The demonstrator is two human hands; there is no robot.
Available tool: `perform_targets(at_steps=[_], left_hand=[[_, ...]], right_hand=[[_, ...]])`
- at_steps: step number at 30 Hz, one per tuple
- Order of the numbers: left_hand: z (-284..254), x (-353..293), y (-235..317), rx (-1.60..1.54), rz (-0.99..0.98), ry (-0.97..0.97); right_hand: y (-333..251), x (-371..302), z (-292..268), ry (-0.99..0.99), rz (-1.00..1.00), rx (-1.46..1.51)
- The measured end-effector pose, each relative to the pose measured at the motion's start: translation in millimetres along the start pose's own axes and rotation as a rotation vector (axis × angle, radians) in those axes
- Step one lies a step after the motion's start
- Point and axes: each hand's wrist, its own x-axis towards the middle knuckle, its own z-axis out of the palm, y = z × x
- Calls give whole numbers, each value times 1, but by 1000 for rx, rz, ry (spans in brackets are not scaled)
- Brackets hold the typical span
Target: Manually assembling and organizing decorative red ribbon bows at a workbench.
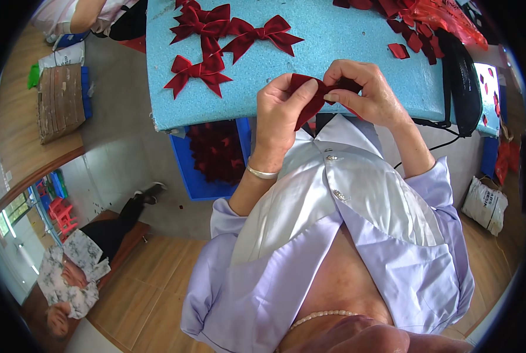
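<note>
Between my two hands, just above the near edge of the blue table [333,35], is a dark red velvet ribbon [310,109]. My left hand [283,106] pinches it between thumb and fingers, and a loop or tail hangs below the thumb. The fingers of my right hand [363,91] are curled closed around another part of the same ribbon, thumb against the fingertips. Exactly how the ribbon is folded is partly hidden by my fingers. To the left of my hands lie several finished-looking red velvet bows [198,75], apart from one another or overlapping.
Cut red ribbon pieces [413,41] and a red plastic bag [451,20] lie at the far right, beside a black bag [460,88]. Below the table's left edge stands a blue crate [201,188] of red bows. A person [77,265] sits on a bench at left; cardboard [62,103] stands nearby.
</note>
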Motion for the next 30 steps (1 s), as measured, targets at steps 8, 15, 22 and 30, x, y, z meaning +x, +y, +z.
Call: perform_targets(at_steps=[8, 15, 22, 30], left_hand=[[-2, 6, -2, -80, -51, 102], [7, 3, -2, -25, -44, 121], [3, 5, -2, -140, -121, 143], [4, 3, -9, -88, -9, 93]], right_hand=[[-1, -2, -4, 40, -135, -214], [2, -3, -7, 26, -109, -217], [14, -8, -17, 40, 8, -14], [17, -15, -18, 93, 220, 364]])
